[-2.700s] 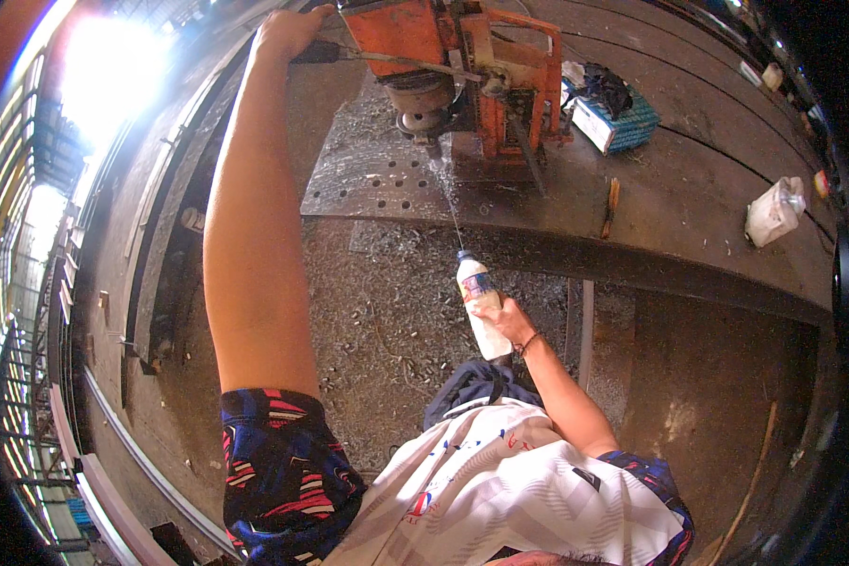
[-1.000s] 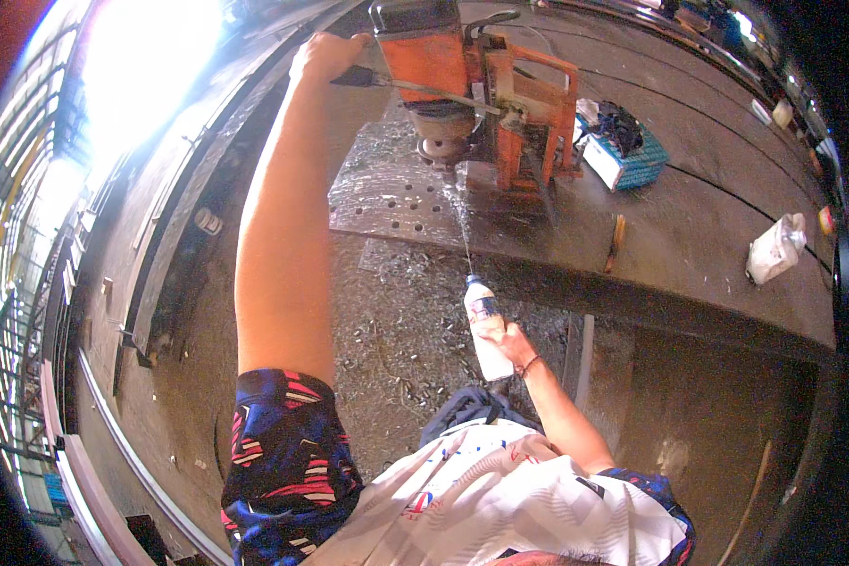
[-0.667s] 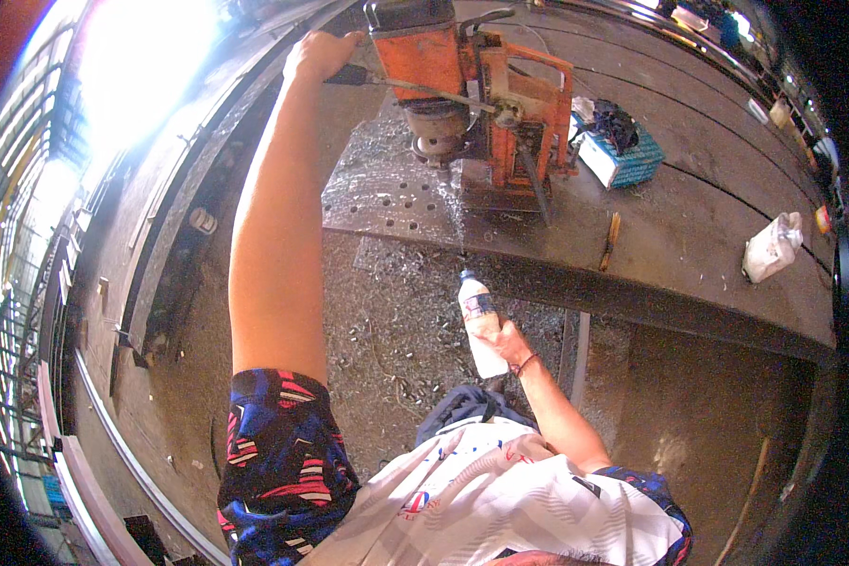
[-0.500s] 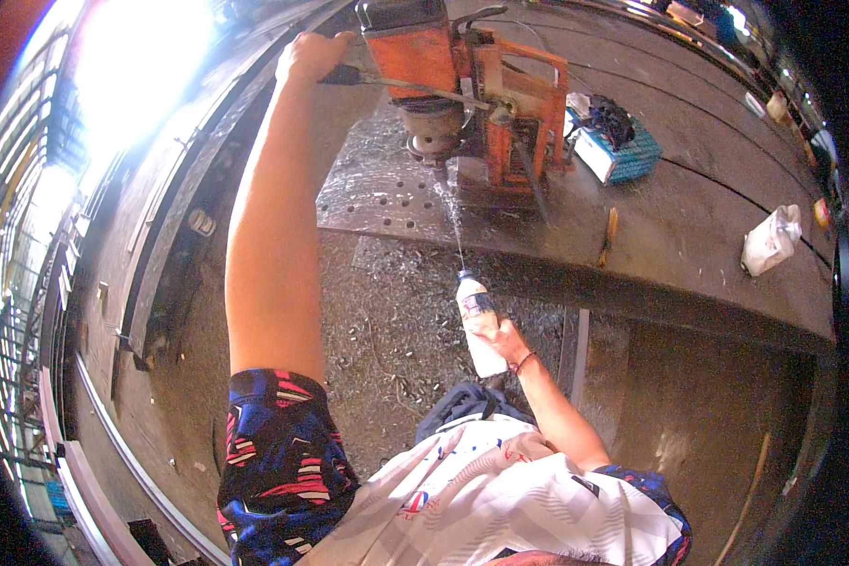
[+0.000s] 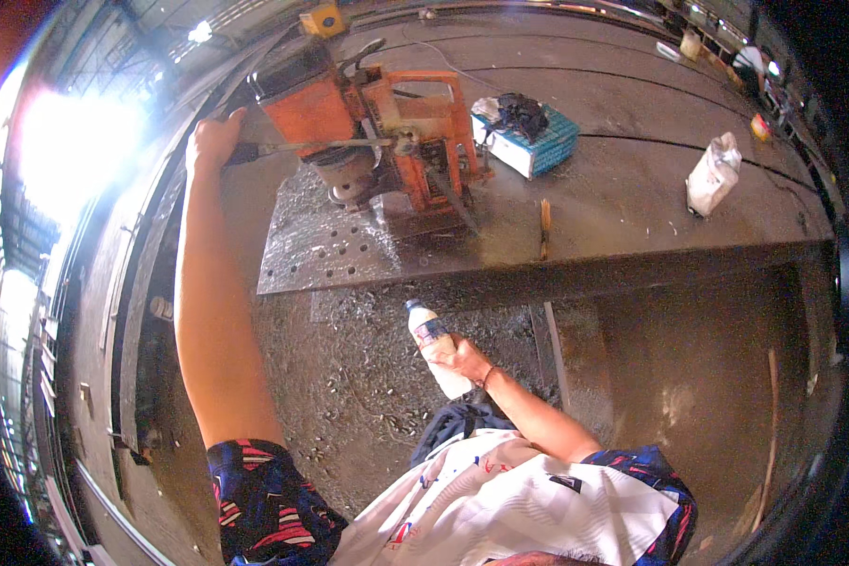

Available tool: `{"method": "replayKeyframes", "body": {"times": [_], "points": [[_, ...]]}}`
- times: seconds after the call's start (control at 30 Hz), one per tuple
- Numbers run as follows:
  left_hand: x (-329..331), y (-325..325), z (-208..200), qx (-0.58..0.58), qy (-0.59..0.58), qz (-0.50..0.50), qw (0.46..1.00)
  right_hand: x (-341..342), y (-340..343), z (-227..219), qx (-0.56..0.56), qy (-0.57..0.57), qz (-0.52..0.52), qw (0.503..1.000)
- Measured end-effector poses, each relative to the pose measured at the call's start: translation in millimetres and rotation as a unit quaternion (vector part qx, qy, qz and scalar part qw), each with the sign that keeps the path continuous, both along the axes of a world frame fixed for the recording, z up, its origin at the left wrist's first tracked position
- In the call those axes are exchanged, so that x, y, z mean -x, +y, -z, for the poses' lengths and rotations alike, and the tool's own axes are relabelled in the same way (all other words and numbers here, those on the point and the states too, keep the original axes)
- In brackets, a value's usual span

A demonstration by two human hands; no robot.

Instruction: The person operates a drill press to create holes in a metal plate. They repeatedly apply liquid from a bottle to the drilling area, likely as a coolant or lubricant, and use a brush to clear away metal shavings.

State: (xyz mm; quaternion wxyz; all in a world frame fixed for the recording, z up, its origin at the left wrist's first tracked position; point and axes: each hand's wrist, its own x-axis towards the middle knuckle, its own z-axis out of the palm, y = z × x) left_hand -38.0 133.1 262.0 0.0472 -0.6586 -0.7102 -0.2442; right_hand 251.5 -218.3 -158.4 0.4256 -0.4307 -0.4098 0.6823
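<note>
My left hand (image 5: 215,141) is closed around the black grip of a metal feed lever (image 5: 297,147). The lever joins the side of an orange portable drill press (image 5: 307,118) standing on the workbench. Its round drill chuck (image 5: 349,181) sits over a wet steel plate (image 5: 292,257) with several round holes. Glare and splashes hide the bit's tip. Lower down, in front of the bench edge, my right hand (image 5: 464,360) is wrapped around a white plastic squeeze bottle (image 5: 426,330). The bottle leans with its dark nozzle toward the drill; no stream shows at it.
Right of the drill a blue-and-white box (image 5: 547,146) carries a dark cloth (image 5: 519,115). A brush (image 5: 544,226) lies near the edge of the bench (image 5: 623,217), with a white container (image 5: 713,174) farther right. Metal chips (image 5: 349,377) litter the ground below.
The thin stream of liquid from the bottle to the drill is no longer visible. The whole view has swung, so the drill and bench appear farther left. Both hands keep their holds.
</note>
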Motion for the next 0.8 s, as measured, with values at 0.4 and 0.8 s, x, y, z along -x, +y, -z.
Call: {"method": "replayKeyframes", "body": {"times": [0.4, 0.8], "points": [[-9.5, -1.6, -6.8, 0.025, -0.004, 0.000, 1.000, -2.2, 4.2, 72.3, -0.358, -0.270, 0.027, 0.894], [-22.2, -5.0, -10.1, 0.034, 0.001, 0.019, 0.999, 1.0, 4.4, 68.8, -0.118, -0.113, 0.008, 0.987]]}}
